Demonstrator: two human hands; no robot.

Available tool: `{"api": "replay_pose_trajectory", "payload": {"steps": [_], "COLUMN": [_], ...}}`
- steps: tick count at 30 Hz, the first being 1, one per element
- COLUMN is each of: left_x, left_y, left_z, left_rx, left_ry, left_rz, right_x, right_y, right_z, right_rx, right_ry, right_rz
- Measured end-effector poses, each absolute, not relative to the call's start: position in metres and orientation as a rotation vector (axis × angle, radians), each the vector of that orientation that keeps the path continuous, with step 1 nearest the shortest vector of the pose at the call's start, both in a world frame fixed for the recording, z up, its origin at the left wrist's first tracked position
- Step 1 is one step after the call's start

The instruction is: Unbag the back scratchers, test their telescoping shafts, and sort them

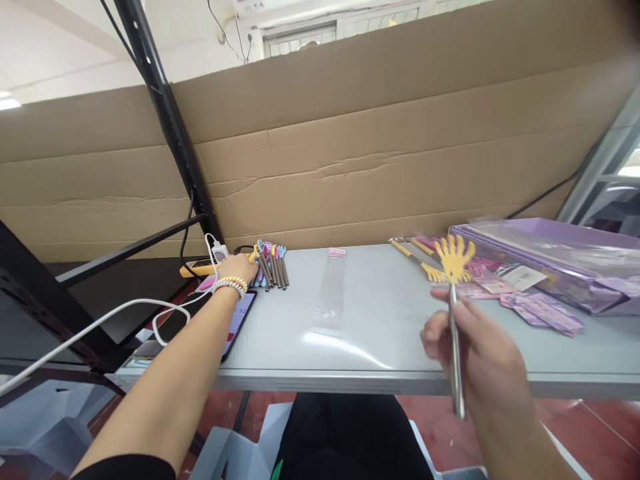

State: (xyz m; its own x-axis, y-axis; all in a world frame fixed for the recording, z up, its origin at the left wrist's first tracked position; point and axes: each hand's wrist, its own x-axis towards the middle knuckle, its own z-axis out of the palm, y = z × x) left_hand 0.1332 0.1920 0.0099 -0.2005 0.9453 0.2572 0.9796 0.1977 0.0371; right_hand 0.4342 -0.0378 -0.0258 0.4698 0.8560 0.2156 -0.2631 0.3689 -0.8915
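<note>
My right hand (493, 360) is closed around the thin metal handle of a yellow hand-shaped back scratcher (454, 259), held upright above the front of the table with its fingers up. At the left, my left hand (240, 267) reaches to a bunch of back scratchers (274, 267) with coloured heads and metal handles. A yellow head shows at its fingertips, but the fingers are mostly hidden, so a grip cannot be made out. Between the hands, a clear plastic sleeve (331, 287) with a pink header (337, 252) lies flat on the table (385, 300).
Packed yellow and pink scratchers (417, 260) lie at the right. Beside them are pink cards (543, 312) and a purple box (540, 267). A phone (240, 323) and a white cable (135, 303) are near my left arm. Cardboard (350, 147) stands behind; a black post (170, 113) rises left.
</note>
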Motion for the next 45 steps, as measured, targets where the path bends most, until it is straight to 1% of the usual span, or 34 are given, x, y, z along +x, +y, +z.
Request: {"api": "replay_pose_trajectory", "payload": {"steps": [5,8,10,12,15,17,19,22,24,26,28,33,35,37,39,42,45], "left_x": [0.144,0.153,0.165,0.185,0.228,0.256,0.279,0.295,0.296,0.289,0.278,0.229,0.209,0.193,0.184,0.181,0.185], "left_y": [0.183,0.181,0.180,0.178,0.170,0.164,0.157,0.149,0.146,0.146,0.150,0.171,0.179,0.184,0.187,0.190,0.191], "left_z": [0.010,0.010,0.011,0.013,0.016,0.016,0.013,0.004,-0.001,-0.002,0.002,0.020,0.022,0.021,0.018,0.012,0.009], "left_rx": [-1.884,-1.840,-1.810,-1.894,-2.353,-2.745,-2.948,-2.922,-2.846,-2.780,-2.673,-2.122,-1.948,-1.856,-1.832,-1.831,-1.802], "left_ry": [-2.246,-2.204,-2.129,-2.018,-1.840,-1.667,-1.497,-1.367,-1.364,-1.414,-1.565,-2.216,-2.391,-2.485,-2.540,-2.591,-2.607], "left_rz": [-0.270,-0.414,-0.625,-0.863,-1.091,-1.032,-0.878,-0.730,-0.670,-0.646,-0.668,-0.846,-0.948,-0.978,-0.937,-0.831,-0.797], "right_x": [0.451,0.445,0.440,0.436,0.434,0.434,0.436,0.438,0.439,0.438,0.437,0.434,0.433,0.432,0.431,0.431,0.432], "right_y": [0.040,0.092,0.122,0.142,0.156,0.156,0.151,0.143,0.140,0.138,0.139,0.139,0.137,0.135,0.134,0.136,0.139], "right_z": [0.024,0.039,0.036,0.025,0.003,-0.009,-0.016,-0.017,-0.014,-0.013,-0.014,-0.021,-0.023,-0.024,-0.024,-0.025,-0.027], "right_rx": [-0.956,-1.078,-1.145,-1.118,-1.041,-1.034,-1.043,-1.006,-0.988,-1.031,-1.144,-1.404,-1.469,-1.509,-1.533,-1.554,-1.568], "right_ry": [-1.102,-1.200,-1.191,-1.116,-0.982,-0.953,-0.962,-0.993,-1.004,-1.047,-1.140,-1.399,-1.520,-1.653,-1.755,-1.836,-1.856], "right_rz": [0.791,0.817,0.865,0.938,1.037,1.055,1.048,1.052,1.039,1.009,0.957,0.760,0.677,0.584,0.509,0.479,0.470]}}
